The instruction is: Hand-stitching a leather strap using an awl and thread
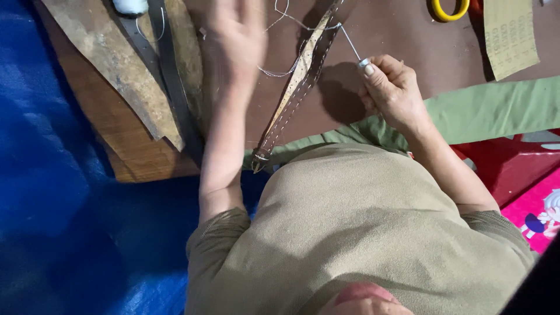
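1. The right hand (392, 90) is sitting closed over the brown work surface (396, 29), with a metal thimble (364, 62) on one fingertip, and is pinching a taut white thread (350, 42).
2. The thread is running up and left from the pinch to the top of a long, narrow strip of stitched leather (294, 87).
3. The strip is lying diagonally between the two hands, with its lower end near the person's chest and its upper end at the top edge of the view; loose thread is looping beside its middle.
4. The left hand (233, 35) is hovering open, fingers spread and blurred, gripping nothing; it is positioned just left of the strip.
5. To the left of that forearm, flat pieces of tan leather (116, 64) are lying on a wooden board (134, 151).
6. A yellow ring-shaped object (448, 11) is resting at the top right, partly cut off.
7. Green cloth (496, 111) is lying under the right wrist.
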